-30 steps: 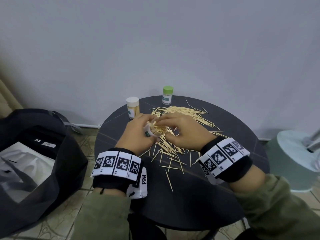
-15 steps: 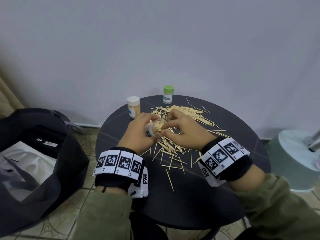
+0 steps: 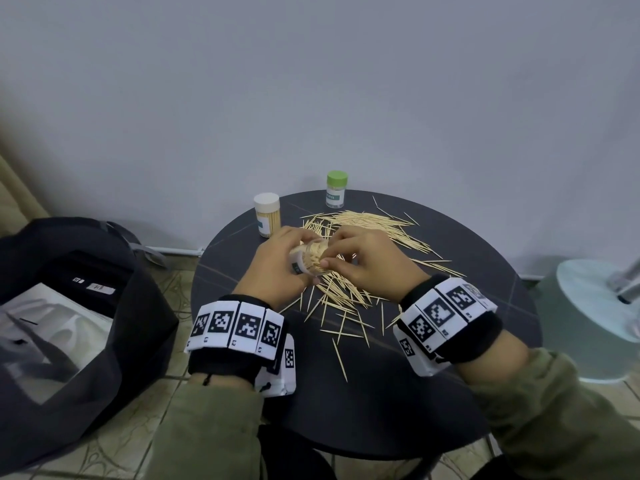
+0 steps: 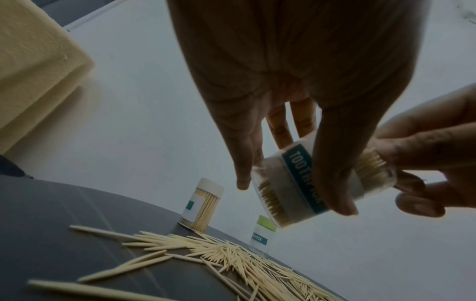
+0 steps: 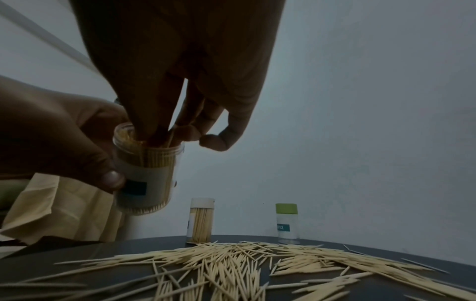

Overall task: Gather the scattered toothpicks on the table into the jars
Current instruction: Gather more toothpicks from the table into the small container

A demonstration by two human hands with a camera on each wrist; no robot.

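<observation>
Above the desk [image 3: 450, 393], left hand [image 3: 277, 268] grips the tilted jar [image 3: 308, 259] while right hand [image 3: 363, 261] pinches toothpicks [image 5: 171, 134] into it; further tilt risks spillage.

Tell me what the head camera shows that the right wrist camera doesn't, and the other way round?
Only the head view shows the dark bag on the floor, both marker-covered wristbands and the whole round table.

Only the right wrist view looks in at the open jar from the side: the right hand has its fingertips at the jar's mouth, feeding toothpicks in.

Both show the left hand holding that jar, the white-capped jar, the green-capped jar and the scattered toothpicks.
</observation>
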